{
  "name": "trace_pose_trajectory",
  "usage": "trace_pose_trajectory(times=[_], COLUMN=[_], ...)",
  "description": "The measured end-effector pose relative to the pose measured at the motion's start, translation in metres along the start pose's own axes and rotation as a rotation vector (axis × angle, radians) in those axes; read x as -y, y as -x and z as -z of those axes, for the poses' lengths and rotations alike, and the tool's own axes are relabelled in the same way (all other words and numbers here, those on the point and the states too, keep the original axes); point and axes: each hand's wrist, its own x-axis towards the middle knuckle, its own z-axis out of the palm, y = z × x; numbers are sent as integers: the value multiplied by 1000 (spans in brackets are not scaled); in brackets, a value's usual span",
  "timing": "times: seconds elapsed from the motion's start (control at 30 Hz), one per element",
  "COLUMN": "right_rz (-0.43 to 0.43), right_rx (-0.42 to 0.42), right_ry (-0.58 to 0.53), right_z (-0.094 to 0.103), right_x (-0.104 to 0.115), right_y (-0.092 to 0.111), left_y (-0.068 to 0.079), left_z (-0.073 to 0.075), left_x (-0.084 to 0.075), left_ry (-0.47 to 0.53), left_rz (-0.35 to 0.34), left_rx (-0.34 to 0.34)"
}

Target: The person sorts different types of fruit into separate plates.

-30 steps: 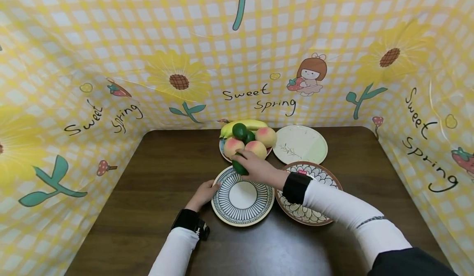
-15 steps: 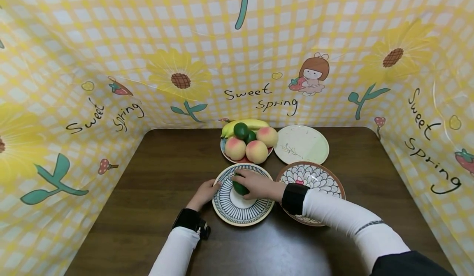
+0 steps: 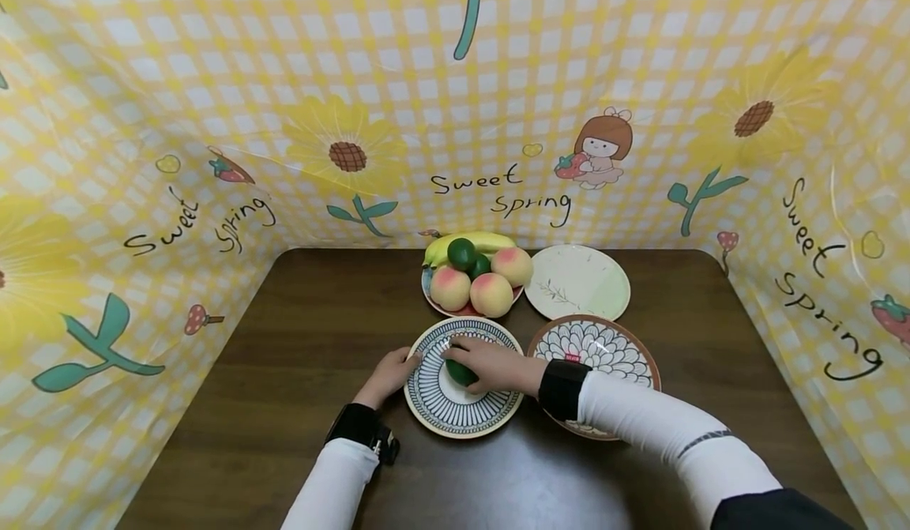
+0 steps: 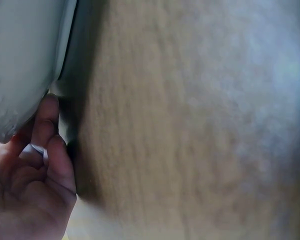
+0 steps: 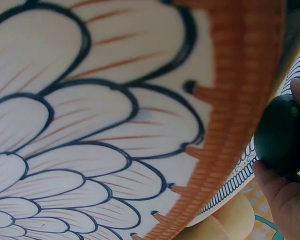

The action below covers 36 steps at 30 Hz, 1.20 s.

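A dark green oval fruit (image 3: 460, 373) is over the middle of the blue-and-white striped plate (image 3: 465, 426) in the head view. My right hand (image 3: 494, 366) grips it from above and the right; whether the fruit touches the plate I cannot tell. The right wrist view shows the same fruit (image 5: 282, 135) between thumb and fingers. On the plate's left rim, my left hand (image 3: 387, 376) pinches the edge, thumb on top. In the left wrist view, the fingers of the left hand (image 4: 32, 185) curl by the plate's pale underside (image 4: 22, 60).
Behind the striped plate stands a fruit plate (image 3: 427, 283) with bananas (image 3: 472, 239), peaches (image 3: 490, 295) and two more green fruits (image 3: 461, 254). A brown-rimmed petal-patterned plate (image 3: 626, 348) lies under my right forearm, and a pale plate (image 3: 579, 277) sits behind that. Yellow checked cloth encloses the table (image 3: 298, 419).
My right hand has carried the green fruit from beside the peaches toward me, over the centre of the striped plate, and lowered it. The left hand has stayed at the plate's rim.
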Motion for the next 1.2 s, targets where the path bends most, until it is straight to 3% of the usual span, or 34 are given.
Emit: trace_pose_trajectory(times=[0.53,0.77,1.03,1.2], right_rz=[-26,11,10,42], right_rx=[50,35,-24,-143], right_ry=[-64,-48,-57,12], right_z=[5,12,51,83], right_x=[-5,-2,-2,-8], right_y=[4,-3,-15,-23], left_y=[-7,0,0,-3], left_z=[-5,0,1,0], left_x=[1,3,5,5], left_ry=[1,-8,-6,-6], left_rz=[-28,-9,-7,11], left_rx=[9,-8,-3,0])
